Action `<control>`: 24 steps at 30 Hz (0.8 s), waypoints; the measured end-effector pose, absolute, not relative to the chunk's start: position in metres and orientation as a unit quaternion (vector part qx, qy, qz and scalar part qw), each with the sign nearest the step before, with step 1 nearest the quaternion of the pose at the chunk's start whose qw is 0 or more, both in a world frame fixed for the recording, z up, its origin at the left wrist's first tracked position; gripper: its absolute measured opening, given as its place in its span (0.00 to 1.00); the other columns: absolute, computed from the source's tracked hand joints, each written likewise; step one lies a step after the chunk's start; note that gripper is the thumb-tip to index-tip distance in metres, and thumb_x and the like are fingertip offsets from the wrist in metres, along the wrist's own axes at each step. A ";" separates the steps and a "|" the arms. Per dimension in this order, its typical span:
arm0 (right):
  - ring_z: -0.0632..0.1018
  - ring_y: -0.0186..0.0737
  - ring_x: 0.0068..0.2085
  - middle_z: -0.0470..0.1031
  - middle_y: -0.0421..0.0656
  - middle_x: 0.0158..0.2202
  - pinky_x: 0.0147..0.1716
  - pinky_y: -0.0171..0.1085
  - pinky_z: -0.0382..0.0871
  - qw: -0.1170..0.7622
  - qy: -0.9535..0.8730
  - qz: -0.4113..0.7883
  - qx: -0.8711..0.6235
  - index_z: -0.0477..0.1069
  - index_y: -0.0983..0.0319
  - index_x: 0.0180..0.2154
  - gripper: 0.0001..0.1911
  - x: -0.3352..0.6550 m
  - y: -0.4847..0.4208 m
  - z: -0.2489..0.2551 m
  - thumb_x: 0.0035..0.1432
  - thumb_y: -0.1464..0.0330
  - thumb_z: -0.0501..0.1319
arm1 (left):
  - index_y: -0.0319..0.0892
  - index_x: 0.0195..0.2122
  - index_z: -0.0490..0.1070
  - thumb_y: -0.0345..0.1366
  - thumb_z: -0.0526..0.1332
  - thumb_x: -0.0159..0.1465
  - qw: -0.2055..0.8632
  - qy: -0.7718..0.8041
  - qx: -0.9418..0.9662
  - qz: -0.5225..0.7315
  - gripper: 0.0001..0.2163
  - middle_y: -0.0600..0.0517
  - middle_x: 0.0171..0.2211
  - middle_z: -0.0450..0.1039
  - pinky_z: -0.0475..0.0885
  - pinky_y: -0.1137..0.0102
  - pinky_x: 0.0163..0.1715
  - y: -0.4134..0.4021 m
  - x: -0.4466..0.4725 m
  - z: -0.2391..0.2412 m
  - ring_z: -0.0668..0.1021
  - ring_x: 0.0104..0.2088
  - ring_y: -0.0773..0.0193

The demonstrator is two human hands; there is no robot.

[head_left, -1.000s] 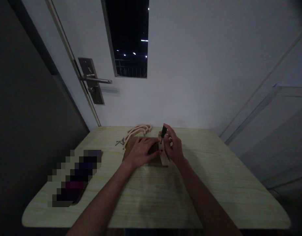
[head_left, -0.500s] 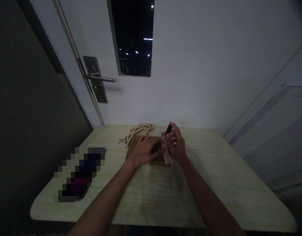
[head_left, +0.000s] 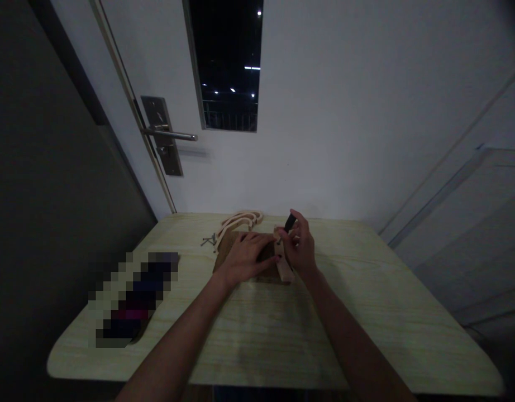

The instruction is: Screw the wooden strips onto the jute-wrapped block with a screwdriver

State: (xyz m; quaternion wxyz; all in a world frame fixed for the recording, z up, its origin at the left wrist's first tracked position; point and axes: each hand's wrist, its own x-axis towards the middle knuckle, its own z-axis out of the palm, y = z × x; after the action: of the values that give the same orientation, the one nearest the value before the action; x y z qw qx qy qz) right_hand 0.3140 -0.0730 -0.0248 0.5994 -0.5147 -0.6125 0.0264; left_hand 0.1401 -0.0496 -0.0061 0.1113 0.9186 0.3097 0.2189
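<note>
Near the centre of the frame, the left hand point(head_left: 246, 255) lies flat, fingers spread, on a dark wooden board point(head_left: 227, 247) that rests on the pale wood-grain table point(head_left: 366, 301). The right hand point(head_left: 300, 249) is clenched around a small screwdriver point(head_left: 289, 223) with a black handle, tilted so its tip points down and left toward a light wooden piece point(head_left: 285, 269) standing on edge against the board's right side. Just above the board lie curved light wooden parts point(head_left: 243, 218), and a few screws point(head_left: 209, 240) sit to its upper left. A pixelated dark object point(head_left: 134, 298) lies at the lower left of the table. A door handle point(head_left: 169, 134) shows at the upper left.
</note>
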 end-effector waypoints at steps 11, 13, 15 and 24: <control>0.76 0.33 0.31 0.77 0.44 0.40 0.23 0.30 0.68 0.589 -0.636 0.080 -0.491 0.54 0.57 0.62 0.23 0.316 -0.078 -0.021 0.66 0.66 0.49 | 0.49 0.57 0.63 0.53 0.54 0.65 0.106 0.299 0.922 0.221 0.23 0.51 0.56 0.69 0.60 0.53 0.55 -0.048 0.140 -0.006 0.68 0.56 0.52; 0.76 0.32 0.30 0.77 0.44 0.39 0.24 0.30 0.69 0.601 -0.632 0.086 -0.483 0.54 0.58 0.62 0.24 0.315 -0.077 -0.021 0.65 0.66 0.50 | 0.50 0.57 0.63 0.54 0.54 0.65 0.109 0.299 0.922 0.219 0.23 0.51 0.56 0.69 0.61 0.53 0.55 -0.048 0.140 -0.006 0.68 0.56 0.52; 0.76 0.32 0.30 0.77 0.44 0.39 0.24 0.30 0.70 0.606 -0.629 0.095 -0.478 0.54 0.58 0.62 0.24 0.314 -0.076 -0.022 0.65 0.65 0.50 | 0.50 0.57 0.63 0.54 0.53 0.65 0.113 0.299 0.922 0.217 0.23 0.51 0.57 0.68 0.60 0.53 0.55 -0.048 0.140 -0.005 0.68 0.57 0.52; 0.74 0.32 0.28 0.74 0.44 0.39 0.22 0.30 0.69 0.597 -0.617 0.098 -0.503 0.53 0.56 0.61 0.26 0.313 -0.076 -0.021 0.63 0.63 0.54 | 0.52 0.58 0.63 0.52 0.54 0.65 0.116 0.308 0.920 0.214 0.22 0.51 0.58 0.67 0.59 0.54 0.56 -0.049 0.140 -0.005 0.67 0.57 0.52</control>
State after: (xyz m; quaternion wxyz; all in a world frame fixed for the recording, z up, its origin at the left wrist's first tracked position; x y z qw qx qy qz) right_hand 0.3132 -0.0761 -0.0213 0.5973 -0.5029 -0.6171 0.0976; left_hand 0.1398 -0.0494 -0.0048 0.1164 0.9198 0.3075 0.2139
